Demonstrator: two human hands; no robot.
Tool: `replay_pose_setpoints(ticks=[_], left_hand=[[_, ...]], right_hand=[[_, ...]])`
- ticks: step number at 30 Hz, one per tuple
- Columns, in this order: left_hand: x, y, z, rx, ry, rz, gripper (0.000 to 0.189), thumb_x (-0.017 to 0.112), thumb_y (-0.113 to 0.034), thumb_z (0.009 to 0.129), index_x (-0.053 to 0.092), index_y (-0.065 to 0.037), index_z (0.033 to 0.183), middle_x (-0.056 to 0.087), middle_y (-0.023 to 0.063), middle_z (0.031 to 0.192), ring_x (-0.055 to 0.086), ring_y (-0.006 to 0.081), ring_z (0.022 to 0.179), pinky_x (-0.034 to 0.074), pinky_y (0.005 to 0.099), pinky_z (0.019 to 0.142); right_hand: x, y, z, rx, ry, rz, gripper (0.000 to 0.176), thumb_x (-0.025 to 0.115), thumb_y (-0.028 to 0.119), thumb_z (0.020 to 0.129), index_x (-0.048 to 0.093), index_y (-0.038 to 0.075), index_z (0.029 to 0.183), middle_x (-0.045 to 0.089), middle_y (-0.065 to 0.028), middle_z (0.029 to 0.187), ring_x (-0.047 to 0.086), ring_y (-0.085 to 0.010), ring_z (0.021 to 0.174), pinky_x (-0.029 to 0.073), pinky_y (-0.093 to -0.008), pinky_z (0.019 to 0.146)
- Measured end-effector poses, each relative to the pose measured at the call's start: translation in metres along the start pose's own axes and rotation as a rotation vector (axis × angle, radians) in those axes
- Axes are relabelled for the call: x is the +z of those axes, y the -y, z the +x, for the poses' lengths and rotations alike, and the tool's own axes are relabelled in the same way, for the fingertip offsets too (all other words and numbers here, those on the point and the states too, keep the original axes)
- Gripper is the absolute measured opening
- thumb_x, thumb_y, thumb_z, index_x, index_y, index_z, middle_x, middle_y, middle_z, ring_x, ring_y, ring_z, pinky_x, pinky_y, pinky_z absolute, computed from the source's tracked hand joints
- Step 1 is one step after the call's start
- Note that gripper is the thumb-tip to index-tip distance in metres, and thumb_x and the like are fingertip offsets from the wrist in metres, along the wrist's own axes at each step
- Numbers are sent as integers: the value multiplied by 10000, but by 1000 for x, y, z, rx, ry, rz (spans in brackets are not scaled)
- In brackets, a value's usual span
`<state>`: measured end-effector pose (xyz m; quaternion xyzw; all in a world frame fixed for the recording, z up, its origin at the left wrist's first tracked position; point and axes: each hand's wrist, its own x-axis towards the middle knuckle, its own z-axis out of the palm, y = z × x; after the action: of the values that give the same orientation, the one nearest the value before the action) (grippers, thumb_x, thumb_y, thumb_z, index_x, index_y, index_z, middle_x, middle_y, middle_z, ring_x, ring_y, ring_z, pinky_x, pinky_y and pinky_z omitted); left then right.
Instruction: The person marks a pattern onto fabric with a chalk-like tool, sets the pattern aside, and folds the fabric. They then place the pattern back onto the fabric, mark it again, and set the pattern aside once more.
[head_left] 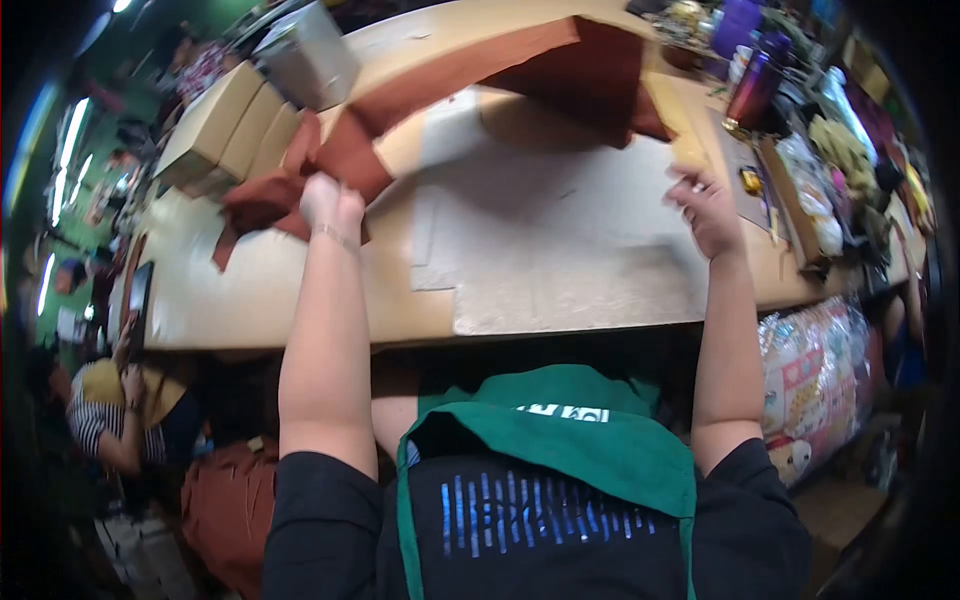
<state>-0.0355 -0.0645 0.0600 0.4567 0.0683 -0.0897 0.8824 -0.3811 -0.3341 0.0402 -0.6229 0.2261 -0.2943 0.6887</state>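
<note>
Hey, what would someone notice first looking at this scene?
The rust-brown cloth sweeps across the far half of the table, bunched in the left hand, while the right hand is raised near its other end. Next, cardboard boxes at far left and a purple bottle in the clutter at far right.

a long wooden worktable (250, 300) carries cardboard boxes (215, 125) at its far left, strip lights (72, 130) glowing beyond.

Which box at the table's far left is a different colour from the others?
The shiny grey box, tilted up beside the rust-brown cloth; the three other boxes are plain tan cardboard.
</note>
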Motion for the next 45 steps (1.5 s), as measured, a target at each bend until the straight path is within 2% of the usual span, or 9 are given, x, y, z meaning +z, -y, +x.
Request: replay_pose_setpoints(ticks=[4, 6, 11, 15, 17, 27, 31, 37, 45], left_hand=[[-60, 27, 9, -87, -172, 165, 251, 412, -200, 887, 456, -71, 1098, 516, 36, 1044, 500, 175, 914, 394, 330, 816], [-59, 20, -10, 72, -289, 291, 305, 419, -204, 883, 389, -45, 1141, 458, 66, 1136, 466, 179, 969, 375, 296, 836], [-73, 13, -53, 566, 16, 509, 456, 484, -199, 874, 296, 3, 1237, 362, 153, 1254, 354, 215, 1178, 271, 279, 966], [-89, 12, -116, 854, 374, 1047, 407, 528, -108, 836, 374, 51, 1177, 415, 175, 1198, 380, 263, 1148, 275, 336, 976], [-92, 18, -139, 886, 555, 1114, 371, 544, -82, 812, 413, 53, 1131, 453, 174, 1152, 409, 272, 1121, 295, 334, 961], [-59, 72, -173, 523, 1057, 1018, 271, 561, -40, 765, 503, 7, 1026, 535, 160, 1040, 510, 274, 995, 380, 328, 882], [-46, 73, -165, 411, 1094, 1201, 290, 564, -99, 784, 512, 3, 1051, 564, 135, 1006, 526, 256, 962, 389, 310, 861], [29, 105, -162, -953, 568, 66, 363, 487, -334, 850, 519, -49, 1072, 573, 77, 992, 520, 154, 918, 409, 261, 733], [59, 40, -63, -251, 647, -138, 516, 602, -333, 745, 485, 9, 1113, 549, 150, 1063, 501, 241, 1025, 415, 305, 818]], right_hand=[[-11, -7, -27, 111, 95, -756, 322, 656, 125, 694, 567, 5, 979, 579, -51, 706, 558, -111, 691, 433, -230, 644], [0, -7, -5, -157, -125, -904, 392, 673, 209, 701, 552, -4, 1007, 587, -97, 792, 563, -166, 751, 444, -269, 667], [42, -4, 99, -448, -264, -972, 643, 742, 217, 592, 480, 76, 1162, 541, -142, 1073, 462, -269, 1065, 372, -373, 888], [47, -24, 156, -153, -121, -1304, 698, 736, 222, 600, 426, 148, 1221, 482, -143, 1162, 403, -304, 1113, 340, -391, 929], [36, -35, 170, -93, 139, -1377, 729, 737, 234, 602, 399, 183, 1246, 442, -146, 1209, 392, -325, 1117, 330, -387, 943], [62, -32, 130, -457, 136, -1583, 230, 578, 200, 720, 607, 142, 941, 516, -68, 1099, 429, -261, 1044, 421, -410, 826], [146, 26, 106, -526, 325, -1201, 234, 478, 247, 808, 605, 102, 940, 605, -136, 894, 548, -327, 874, 445, -412, 763], [232, 148, 99, -655, 459, -357, 303, 455, 297, 849, 591, 42, 942, 600, -168, 820, 590, -282, 730, 459, -356, 674], [29, 155, 73, -539, 176, 353, 334, 494, 250, 826, 533, -6, 1036, 589, -129, 944, 582, -222, 820, 459, -319, 727]])
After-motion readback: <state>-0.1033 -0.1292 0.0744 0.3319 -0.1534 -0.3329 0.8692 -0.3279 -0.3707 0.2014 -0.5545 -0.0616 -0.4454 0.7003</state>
